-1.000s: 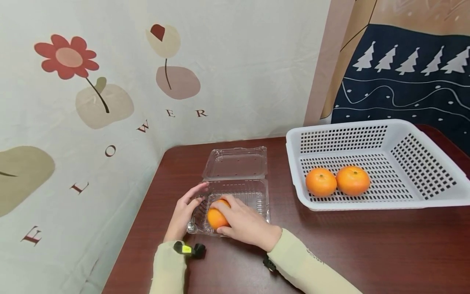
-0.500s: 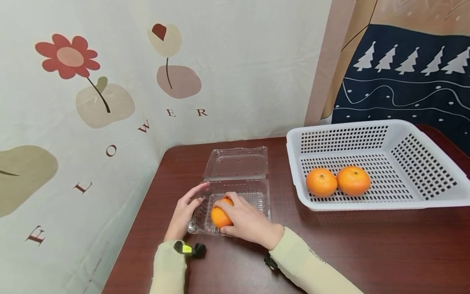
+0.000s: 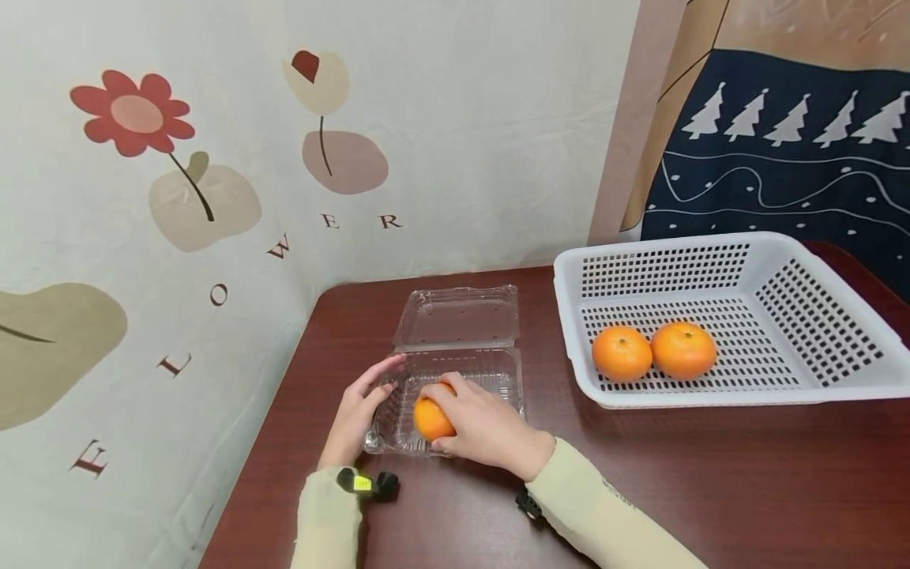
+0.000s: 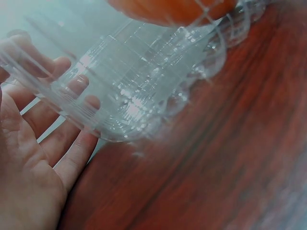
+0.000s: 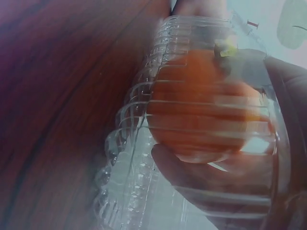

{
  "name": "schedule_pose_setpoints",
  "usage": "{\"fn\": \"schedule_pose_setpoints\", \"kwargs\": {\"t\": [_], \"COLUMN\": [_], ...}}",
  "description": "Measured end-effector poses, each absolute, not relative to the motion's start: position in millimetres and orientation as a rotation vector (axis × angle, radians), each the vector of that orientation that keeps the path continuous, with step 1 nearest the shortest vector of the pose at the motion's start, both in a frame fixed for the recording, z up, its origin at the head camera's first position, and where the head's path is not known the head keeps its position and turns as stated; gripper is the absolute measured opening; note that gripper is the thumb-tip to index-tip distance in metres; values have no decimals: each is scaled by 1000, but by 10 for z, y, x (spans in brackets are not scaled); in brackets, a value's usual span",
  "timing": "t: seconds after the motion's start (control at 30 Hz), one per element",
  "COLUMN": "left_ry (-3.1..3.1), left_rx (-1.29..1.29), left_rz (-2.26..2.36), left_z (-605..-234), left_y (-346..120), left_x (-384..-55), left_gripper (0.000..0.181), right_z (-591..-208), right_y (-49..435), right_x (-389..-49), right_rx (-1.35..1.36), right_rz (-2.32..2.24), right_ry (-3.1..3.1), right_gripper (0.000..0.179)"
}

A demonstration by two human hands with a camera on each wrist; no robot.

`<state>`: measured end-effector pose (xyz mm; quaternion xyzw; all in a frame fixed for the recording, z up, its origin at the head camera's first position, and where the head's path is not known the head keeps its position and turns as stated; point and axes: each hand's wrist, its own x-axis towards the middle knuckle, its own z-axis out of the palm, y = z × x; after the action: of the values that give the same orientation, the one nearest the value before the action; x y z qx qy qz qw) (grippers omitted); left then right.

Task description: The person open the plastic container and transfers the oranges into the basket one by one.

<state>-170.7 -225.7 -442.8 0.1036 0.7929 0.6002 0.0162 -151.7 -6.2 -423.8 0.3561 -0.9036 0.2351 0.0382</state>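
Observation:
Inside the base of a clear plastic clamshell container (image 3: 490, 383), my right hand (image 3: 490, 423) holds an orange (image 3: 430, 419) from above. The right wrist view shows that orange (image 5: 201, 105) through the ribbed plastic wall, a finger curled against its underside. My left hand (image 3: 355, 411) rests at the container's left side, fingers fairly straight. In the left wrist view, the left fingers (image 4: 72, 153) spread along the outside of the clear wall (image 4: 115, 129). The container's lid (image 3: 458, 316) lies folded back, away from me.
A white perforated plastic basket (image 3: 753, 399) stands on the right, with two more oranges (image 3: 654, 352) side by side at its near left. Both rest on a dark red-brown wooden table (image 3: 640, 482). A printed cloth (image 3: 462, 142) hangs behind the table.
My right hand has shifted slightly right with the orange, within the container base. My left hand keeps its place at the container's left side.

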Motion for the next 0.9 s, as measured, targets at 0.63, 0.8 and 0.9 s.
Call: {"fn": "schedule_pose_setpoints", "kwargs": {"t": [0.63, 0.8, 0.9], "left_ry": [2484, 2481, 2455], "left_rx": [313, 332, 345], "left_rz": [1868, 1870, 1895], "left_z": [-4660, -4598, -4520], "left_y": [-2348, -2326, -2292], "left_x": [-1806, -1783, -1753], "left_gripper": [38, 38, 39], "right_z": [-4176, -4110, -4064], "right_y": [32, 71, 97], "right_x": [-1519, -1519, -1517], "right_rx": [1054, 1049, 1033], "right_rz": [692, 667, 654], "right_ry": [-2695, -2657, -2652], "right_gripper": [59, 59, 58]}}
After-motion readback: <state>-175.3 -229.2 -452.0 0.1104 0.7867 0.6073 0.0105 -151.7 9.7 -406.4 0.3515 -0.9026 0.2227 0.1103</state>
